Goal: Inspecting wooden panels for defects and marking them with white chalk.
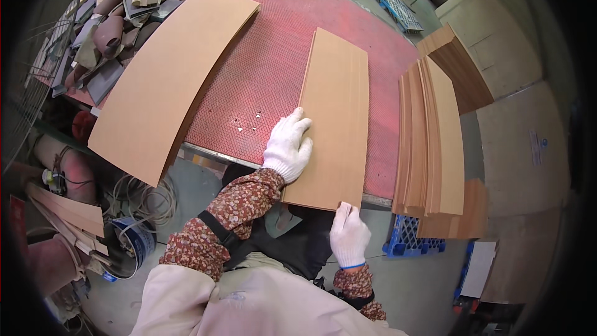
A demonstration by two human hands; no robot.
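Note:
A long tan wood-look panel [336, 99] lies lengthwise before me on a red mesh-topped table. Its near end juts past the table's front edge. My left hand [289, 143], in a white knit glove, rests on the panel's left side with fingers extended over its top face. At the near right corner, my gloved right hand [349, 236] is closed, pinching a small tan strip [344, 207] against the panel's end. What kind of strip it is, I cannot tell. Further left, a stack of similar panels [177, 74] overhangs the front edge.
Upright at the right stands a bundle of panels [444, 143], with a blue pallet [413, 236] below. Offcuts [115, 31] heap at the far left of the table [273, 31]. A bucket [134, 246] and coiled cable [146, 199] sit low at left.

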